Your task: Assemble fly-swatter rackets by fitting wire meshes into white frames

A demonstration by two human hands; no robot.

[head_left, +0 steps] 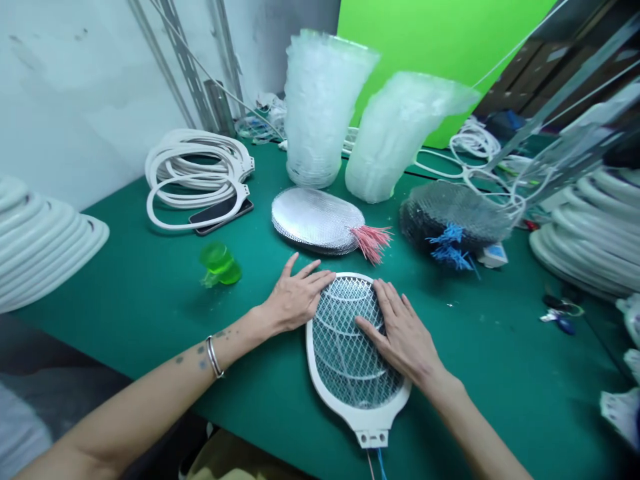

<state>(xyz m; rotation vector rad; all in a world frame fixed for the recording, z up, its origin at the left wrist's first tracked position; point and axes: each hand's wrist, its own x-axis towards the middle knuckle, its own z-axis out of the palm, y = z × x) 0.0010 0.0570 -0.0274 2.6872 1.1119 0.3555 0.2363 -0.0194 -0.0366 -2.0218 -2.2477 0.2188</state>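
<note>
A white racket head [360, 353] with metal mesh inside its frame lies flat on the green table, its neck toward me. A red and a blue wire [381, 461] come out of the neck. My left hand [297, 293] rests against the frame's upper left edge, fingers stretched out. On the right side of the frame and mesh lies my right hand [405, 327], flat with its fingers spread. Just beyond, a stack of silver mesh sheets [317, 217] has a bunch of red wires [371, 241] at its right end.
White oval frames [195, 167] lie over a phone [223, 217] at the left. Two tall translucent stacks [327, 107] stand behind. Dark mesh sheets [450, 207] with blue wires are at the right. Green tape rolls [220, 263], keys [555, 313] and piled white frames [590, 233] flank the work area.
</note>
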